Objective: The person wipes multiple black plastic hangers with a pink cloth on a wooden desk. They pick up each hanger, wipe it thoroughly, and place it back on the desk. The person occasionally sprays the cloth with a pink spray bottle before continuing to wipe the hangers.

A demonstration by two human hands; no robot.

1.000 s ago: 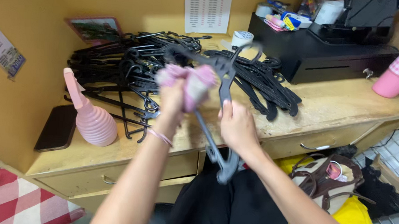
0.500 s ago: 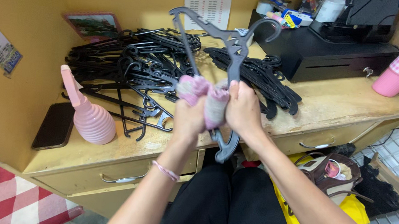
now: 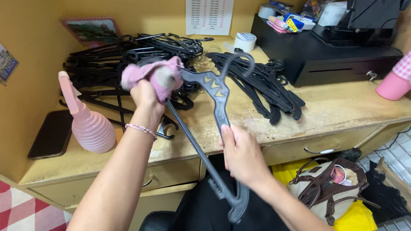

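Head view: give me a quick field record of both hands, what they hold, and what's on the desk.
left hand: grips pink cloth, pressed on the hanger's upper end
right hand: grips grey hanger at its lower arm
hanger pose: tilted, above the desk edge
desk: black hanger piles, pink spray bottle, phone, tape roll, black cash drawer
floor: brown bag

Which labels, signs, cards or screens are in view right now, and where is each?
Printed sheet: white, on the back wall, columns of dark print.
Picture card: pink-framed landscape, leaning at the desk's back left.
Small card: on the left wall, partly blue.
Phone: dark screen, flat beside the pink bottle.
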